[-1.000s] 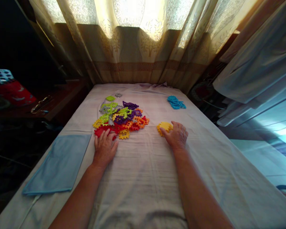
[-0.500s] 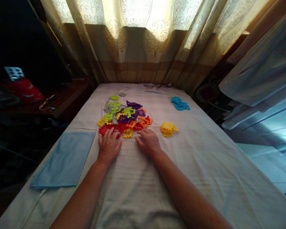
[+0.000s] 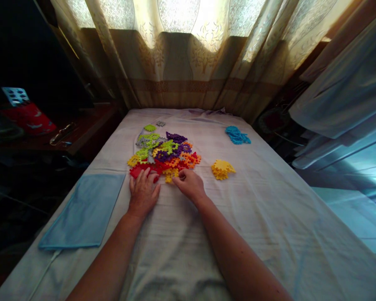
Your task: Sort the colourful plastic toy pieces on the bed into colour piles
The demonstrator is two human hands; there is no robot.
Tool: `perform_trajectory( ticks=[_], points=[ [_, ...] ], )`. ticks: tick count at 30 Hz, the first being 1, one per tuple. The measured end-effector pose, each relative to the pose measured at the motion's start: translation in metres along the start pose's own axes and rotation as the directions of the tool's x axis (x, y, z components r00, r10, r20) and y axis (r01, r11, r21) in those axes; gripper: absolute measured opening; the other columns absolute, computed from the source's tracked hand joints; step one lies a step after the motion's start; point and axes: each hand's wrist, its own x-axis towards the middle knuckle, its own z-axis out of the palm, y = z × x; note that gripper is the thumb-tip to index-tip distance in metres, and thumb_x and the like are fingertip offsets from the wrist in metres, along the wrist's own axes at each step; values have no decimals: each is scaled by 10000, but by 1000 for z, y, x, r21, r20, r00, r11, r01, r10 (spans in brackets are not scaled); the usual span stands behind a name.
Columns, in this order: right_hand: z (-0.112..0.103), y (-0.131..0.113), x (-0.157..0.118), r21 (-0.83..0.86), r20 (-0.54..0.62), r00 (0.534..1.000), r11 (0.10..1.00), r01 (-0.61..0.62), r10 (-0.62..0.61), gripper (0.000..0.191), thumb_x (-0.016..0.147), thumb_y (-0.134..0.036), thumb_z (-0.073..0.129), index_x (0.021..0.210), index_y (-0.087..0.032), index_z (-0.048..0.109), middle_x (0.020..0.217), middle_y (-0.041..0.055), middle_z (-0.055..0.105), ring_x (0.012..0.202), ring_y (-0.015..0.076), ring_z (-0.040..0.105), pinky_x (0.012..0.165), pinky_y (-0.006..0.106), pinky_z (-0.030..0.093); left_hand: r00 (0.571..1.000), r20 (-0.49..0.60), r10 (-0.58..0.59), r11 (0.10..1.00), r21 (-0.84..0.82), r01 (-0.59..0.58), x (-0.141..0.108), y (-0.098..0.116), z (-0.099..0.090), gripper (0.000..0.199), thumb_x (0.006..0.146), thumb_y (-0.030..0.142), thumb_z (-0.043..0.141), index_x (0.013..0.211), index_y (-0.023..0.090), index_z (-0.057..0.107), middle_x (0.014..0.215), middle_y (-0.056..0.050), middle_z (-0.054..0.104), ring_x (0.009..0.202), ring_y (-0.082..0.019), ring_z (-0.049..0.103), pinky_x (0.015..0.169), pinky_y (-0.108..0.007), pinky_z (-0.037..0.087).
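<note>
A mixed heap of flat, notched plastic building pieces in lime, grey, purple, orange, red and yellow lies on the cloth, with a purple piece (image 3: 175,137) at its far side. My left hand (image 3: 143,193) rests flat at the near left edge, its fingers spread over a red piece (image 3: 138,170). At the near right edge, my right hand (image 3: 190,186) has thumb and fingers pinched on the side of a yellow piece (image 3: 170,174). That piece still lies against the heap. To the right sits a small pile of yellow pieces (image 3: 222,169), and farther back a pile of blue pieces (image 3: 237,135).
A lone lime piece (image 3: 149,128) and a grey piece (image 3: 161,123) lie behind the heap. On the left is a light blue fabric pad (image 3: 84,213) with a white cord (image 3: 44,271). Patterned curtains (image 3: 188,83) hang beyond the cloth-covered surface (image 3: 257,234).
My right hand has curled its fingers and closed on the near yellow piece, which has shifted slightly right. My left hand has stayed in place.
</note>
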Motion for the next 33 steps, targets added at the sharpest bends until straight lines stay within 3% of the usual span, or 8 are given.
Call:
perform_trajectory(
  ticks=[3, 6, 12, 17, 23, 28, 33],
  points=[
    [-15, 18, 5, 57, -43, 999, 998, 5, -2, 232, 786, -443, 645, 697, -229, 653, 725, 10, 690, 674, 164, 607, 594, 258, 388, 1000, -2, 10, 1000, 8, -10, 0, 0, -1, 303, 890, 312, 522, 1163, 231, 624, 1470, -153, 510, 1378, -340, 443, 1148, -629, 249],
    [-36, 38, 11, 53, -167, 986, 998, 17, -7, 278, 790, -483, 622, 704, -221, 660, 714, 20, 683, 672, 168, 603, 625, 268, 414, 1000, 30, -2, 1000, 22, 2, 1, 1, -3, 314, 895, 302, 514, 1178, 222, 623, 1477, -159, 500, 1387, -339, 433, 1150, -628, 247],
    [-71, 78, 21, -100, -471, 880, 987, -123, 62, 322, 809, -476, 586, 855, -176, 694, 906, 100, 699, 839, 235, 612, 779, 346, 443, 997, 68, -27, 998, 60, 23, 2, 4, -6, 333, 894, 284, 503, 1197, 214, 625, 1489, -156, 487, 1398, -328, 421, 1154, -621, 239],
    [-76, 102, 25, -154, -527, 839, 955, -253, 137, 341, 827, -457, 583, 922, -154, 709, 949, 133, 694, 920, 281, 595, 813, 382, 428, 997, 71, -22, 998, 55, 19, 2, 3, -5, 344, 903, 297, 490, 1209, 217, 625, 1497, -153, 479, 1404, -326, 414, 1154, -625, 239],
    [-76, 113, 28, -120, -580, 798, 952, -283, 164, 349, 854, -423, 546, 965, -143, 723, 978, 151, 685, 927, 282, 582, 819, 391, 423, 997, 70, -32, 998, 48, 29, 2, 2, -4, 349, 896, 294, 502, 1210, 210, 629, 1500, -154, 474, 1404, -336, 410, 1158, -630, 232],
    [-75, 110, 30, -106, -599, 797, 979, -175, 78, 289, 864, -334, 491, 890, -155, 717, 916, 137, 686, 869, 255, 578, 808, 370, 424, 999, 52, -11, 999, 54, 8, 1, 3, -4, 354, 896, 290, 502, 1215, 209, 633, 1501, -153, 473, 1399, -327, 417, 1166, -618, 227],
    [-50, 72, 21, -159, -460, 873, 983, 97, -161, 259, 900, -299, 491, 866, -181, 719, 906, 109, 702, 884, 235, 594, 845, 344, 431, 999, 38, 33, 998, 52, -35, 2, 4, -4, 393, 899, 278, 496, 1265, 247, 637, 1498, -132, 478, 1401, -323, 413, 1176, -611, 206]
  ],
)
